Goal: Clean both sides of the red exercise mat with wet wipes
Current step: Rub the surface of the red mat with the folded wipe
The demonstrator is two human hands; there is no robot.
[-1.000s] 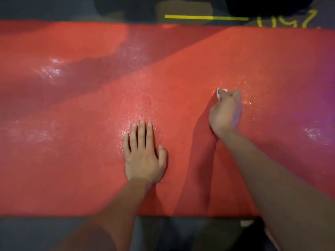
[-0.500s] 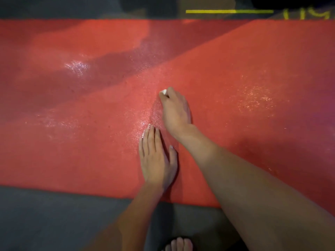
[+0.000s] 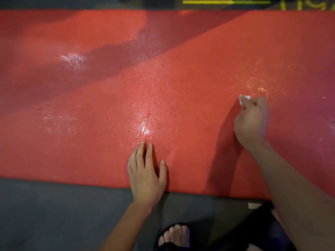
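On the red mat [image 3: 90, 151], the left hand [image 3: 146, 174] presses flat, fingers straight, while the right hand [image 3: 252, 122] pinches a white wipe [image 3: 243, 99] at its fingers.

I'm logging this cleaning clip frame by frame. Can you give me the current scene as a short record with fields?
surface: red mat lying flat on a dark floor
left hand: flat on the mat near its near edge, fingers straight
right hand: holding a white wipe against the mat
mat condition: shiny wet patches in the middle and at the right
other: a sandalled foot below the mat; yellow markings on the floor beyond
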